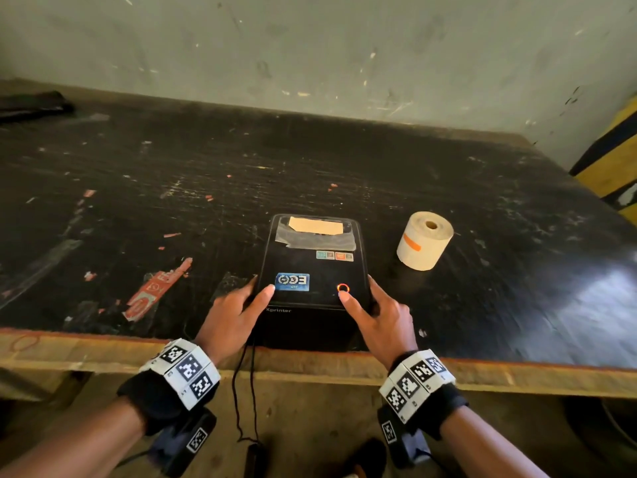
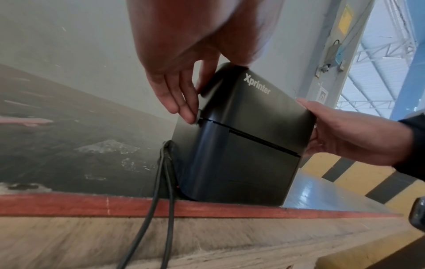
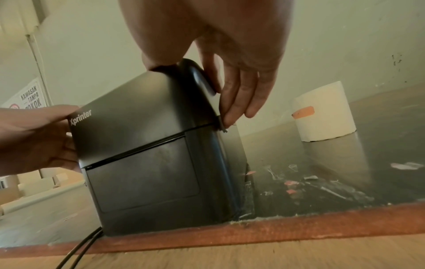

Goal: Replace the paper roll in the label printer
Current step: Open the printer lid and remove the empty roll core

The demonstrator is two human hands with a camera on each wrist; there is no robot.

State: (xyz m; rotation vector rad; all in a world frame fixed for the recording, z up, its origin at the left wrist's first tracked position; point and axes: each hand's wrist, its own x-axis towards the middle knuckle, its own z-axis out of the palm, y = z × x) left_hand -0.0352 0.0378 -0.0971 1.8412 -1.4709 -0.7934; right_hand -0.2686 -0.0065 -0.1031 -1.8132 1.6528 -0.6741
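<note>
The one label printer [image 1: 312, 270] is clasped at its sides by two hands: the left hand [image 1: 229, 319] at nine o'clock, the right hand [image 1: 382, 319] at three o'clock, thumbs laid on the closed lid. One paper roll [image 1: 424, 240] stands upright on the table [image 1: 138, 188], at two o'clock from the printer, apart from it. Two cables [image 2: 161, 200] hang over the table edge.

Scuffed black worktable [image 1: 206, 174], torn red sticker [image 1: 155, 291]
</note>
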